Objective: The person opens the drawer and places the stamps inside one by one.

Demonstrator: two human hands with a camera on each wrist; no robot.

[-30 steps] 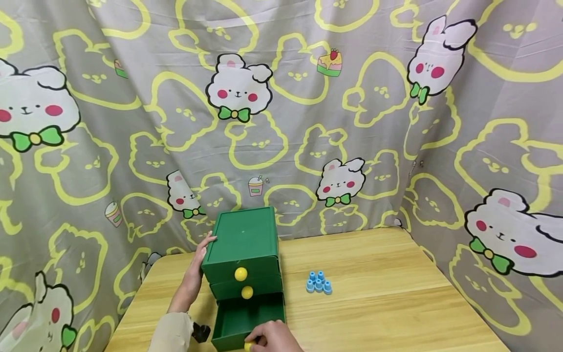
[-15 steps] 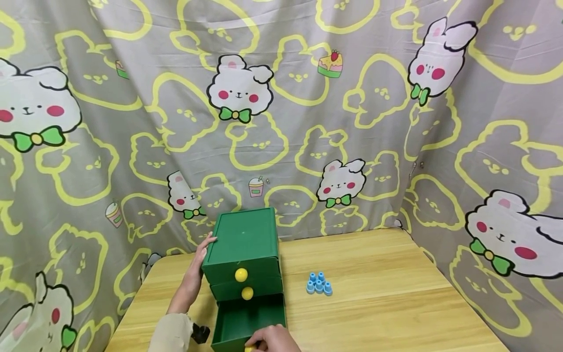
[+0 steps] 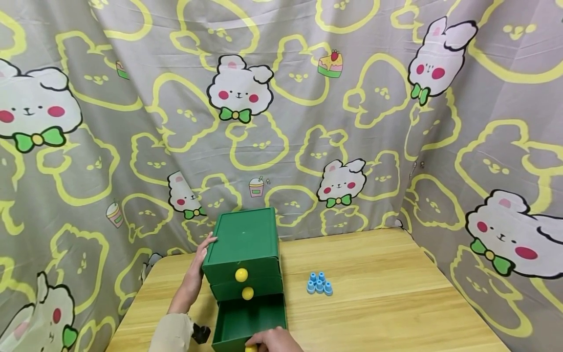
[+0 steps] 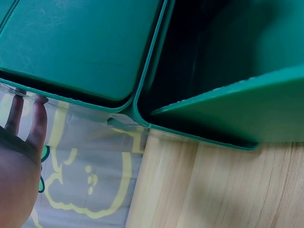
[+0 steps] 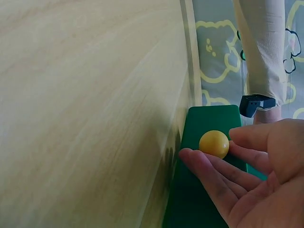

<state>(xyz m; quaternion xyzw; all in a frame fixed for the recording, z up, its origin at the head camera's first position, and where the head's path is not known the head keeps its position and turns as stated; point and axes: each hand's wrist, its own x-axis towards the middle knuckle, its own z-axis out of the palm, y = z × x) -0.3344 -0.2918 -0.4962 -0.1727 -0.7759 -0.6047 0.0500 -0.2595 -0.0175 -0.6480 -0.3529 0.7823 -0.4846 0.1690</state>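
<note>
One side braced, the bottom drawer [image 3: 252,313] out
We see the left hand [image 3: 196,266] resting on the side of the green cabinet [image 3: 242,234], fingers straight and slightly apart, presumably to stop it sliding. The right hand [image 3: 277,340] pinches the yellow knob [image 5: 213,144], the drawer's natural grip, below two closed drawers (the blue cones [image 3: 319,287] stand on the table [image 3: 374,274] to the right, seemingly clear of its path).

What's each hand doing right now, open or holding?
Left hand: open, touching the green drawer cabinet.
Right hand: holding the yellow knob of the bottom drawer.
</note>
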